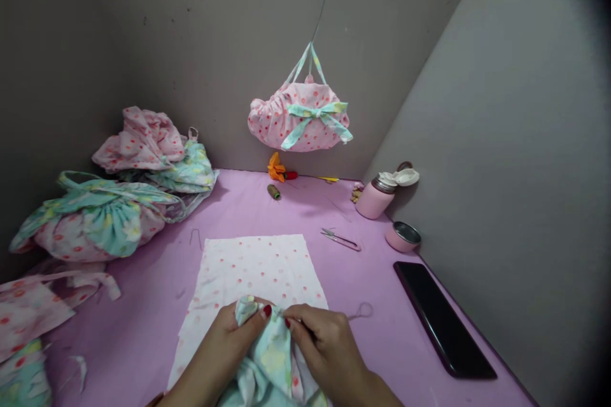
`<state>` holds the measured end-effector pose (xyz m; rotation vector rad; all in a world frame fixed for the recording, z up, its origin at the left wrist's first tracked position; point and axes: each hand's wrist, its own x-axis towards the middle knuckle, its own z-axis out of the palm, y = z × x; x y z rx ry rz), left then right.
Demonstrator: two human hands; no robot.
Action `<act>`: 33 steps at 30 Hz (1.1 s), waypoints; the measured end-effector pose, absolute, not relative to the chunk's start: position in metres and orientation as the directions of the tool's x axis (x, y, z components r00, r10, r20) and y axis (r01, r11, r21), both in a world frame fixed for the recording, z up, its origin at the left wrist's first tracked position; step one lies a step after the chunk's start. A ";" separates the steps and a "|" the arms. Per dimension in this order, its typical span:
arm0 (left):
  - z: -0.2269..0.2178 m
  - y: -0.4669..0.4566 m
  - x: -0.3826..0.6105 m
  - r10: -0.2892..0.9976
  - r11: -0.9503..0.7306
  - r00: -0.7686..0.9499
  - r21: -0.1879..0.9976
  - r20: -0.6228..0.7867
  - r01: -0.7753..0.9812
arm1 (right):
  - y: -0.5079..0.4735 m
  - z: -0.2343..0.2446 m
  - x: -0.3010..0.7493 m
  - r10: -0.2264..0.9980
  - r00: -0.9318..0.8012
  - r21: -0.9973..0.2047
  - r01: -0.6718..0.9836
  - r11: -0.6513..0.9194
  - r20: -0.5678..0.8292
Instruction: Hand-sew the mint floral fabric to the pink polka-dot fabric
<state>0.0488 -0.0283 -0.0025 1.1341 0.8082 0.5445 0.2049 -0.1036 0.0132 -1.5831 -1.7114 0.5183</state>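
1. Two hands — left hand (224,346) and right hand (322,343) — each pinch one bunched mint floral cloth (267,356) at the near counter (382,305) edge.
2. One white dotted fabric sheet (258,267) lies beneath it — the cloth's lower part is cut off.

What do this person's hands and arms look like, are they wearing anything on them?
Both are bare: no gloves, no sleeves in view, no rings or watch that I can see. The left hand and the right hand have red-painted nails, clearest on the left thumb and one right fingertip.
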 end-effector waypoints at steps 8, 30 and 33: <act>-0.001 -0.027 0.049 0.747 0.337 0.600 0.941 -0.286 0.030 | -0.104 0.013 0.206 0.972 0.028 -0.736 0.658 0.157 0.232; 0.005 -0.025 0.049 0.760 0.150 0.616 0.978 -0.206 0.141 | -0.096 0.009 0.202 0.986 0.072 -0.969 0.185 -0.162 -0.151; 0.005 -0.025 0.047 0.795 0.045 0.585 0.978 -0.157 0.202 | -0.095 0.012 0.202 0.983 0.100 -0.961 0.217 -0.171 -0.153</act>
